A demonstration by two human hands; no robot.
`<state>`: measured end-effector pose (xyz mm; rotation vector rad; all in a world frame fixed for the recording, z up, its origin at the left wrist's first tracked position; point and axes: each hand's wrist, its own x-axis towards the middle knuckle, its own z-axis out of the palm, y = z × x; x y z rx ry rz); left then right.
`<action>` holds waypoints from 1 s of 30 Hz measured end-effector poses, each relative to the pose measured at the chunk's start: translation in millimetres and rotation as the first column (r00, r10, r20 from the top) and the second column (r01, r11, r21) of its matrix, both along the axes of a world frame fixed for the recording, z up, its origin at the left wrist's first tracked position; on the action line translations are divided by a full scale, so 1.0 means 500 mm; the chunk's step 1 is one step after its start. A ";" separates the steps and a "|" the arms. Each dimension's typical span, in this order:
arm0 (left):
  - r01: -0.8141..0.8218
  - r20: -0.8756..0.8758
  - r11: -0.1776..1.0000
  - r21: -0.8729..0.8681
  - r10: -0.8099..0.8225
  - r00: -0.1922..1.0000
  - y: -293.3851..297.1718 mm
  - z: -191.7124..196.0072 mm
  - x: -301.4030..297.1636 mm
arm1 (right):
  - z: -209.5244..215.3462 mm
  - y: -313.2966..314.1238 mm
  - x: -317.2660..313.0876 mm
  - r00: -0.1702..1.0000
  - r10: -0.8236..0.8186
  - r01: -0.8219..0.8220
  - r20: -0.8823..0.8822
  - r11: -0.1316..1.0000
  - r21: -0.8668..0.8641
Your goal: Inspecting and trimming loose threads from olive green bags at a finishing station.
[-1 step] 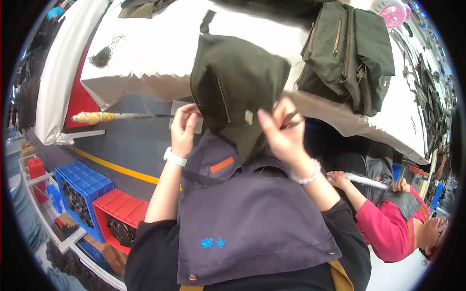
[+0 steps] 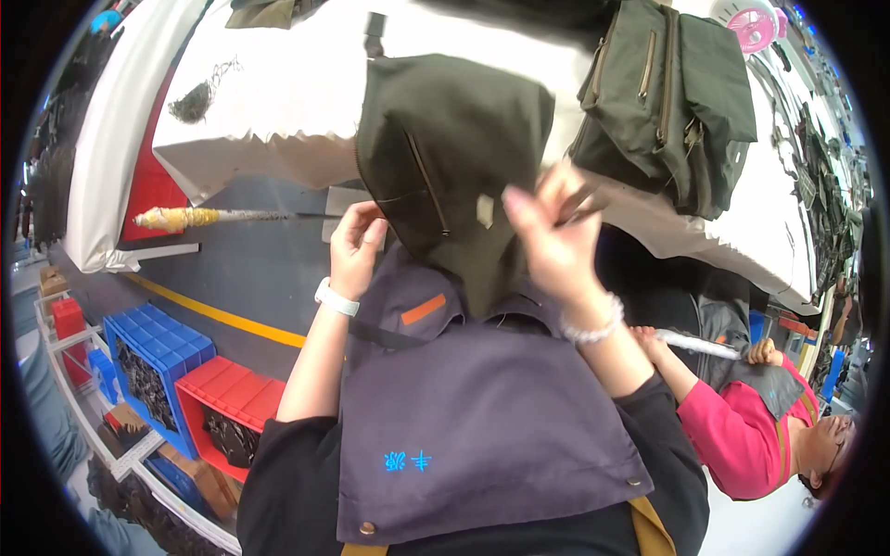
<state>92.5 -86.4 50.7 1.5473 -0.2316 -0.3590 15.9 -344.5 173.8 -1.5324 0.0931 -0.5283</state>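
Note:
An olive-green fabric bag (image 2: 464, 139) hangs in front of me over the table's near edge, its lower tip reaching my apron (image 2: 482, 417). It has a slanted zip, a small pale tag (image 2: 484, 211) and a strap with a buckle at its far left corner. My left hand (image 2: 357, 243) pinches the bag's left edge, thumb and fingers closed. Right of the tag, my right hand (image 2: 561, 232) is curled round a slim dark tool (image 2: 582, 204), blurred by motion; its kind does not show.
A second olive bag (image 2: 663, 111) lies on the white-covered table (image 2: 306, 83) at the right, near a pink fan (image 2: 756, 28). Blue (image 2: 167, 338) and red (image 2: 236, 394) crates stand at lower left. A co-worker in a pink top (image 2: 742, 440) is at the right.
The bag has shifted slightly left and away from me at its top. My right hand has moved a little right, and the slim dark tool shows more. My left hand keeps its grip.

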 end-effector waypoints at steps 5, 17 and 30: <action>0.248 0.284 0.960 -0.131 -0.203 0.937 -0.037 0.168 -0.003 | 0.136 -0.075 0.120 0.996 -0.014 0.067 -0.092 0.792 0.606; 0.117 0.622 0.930 -0.348 0.135 0.771 -0.006 0.487 0.060 | 0.187 -0.078 0.187 0.994 0.096 -0.104 0.043 0.821 0.561; 0.179 0.319 0.799 -0.574 0.017 0.948 -0.037 0.556 0.087 | 0.089 -0.017 0.061 0.774 0.175 0.079 0.608 0.927 -0.368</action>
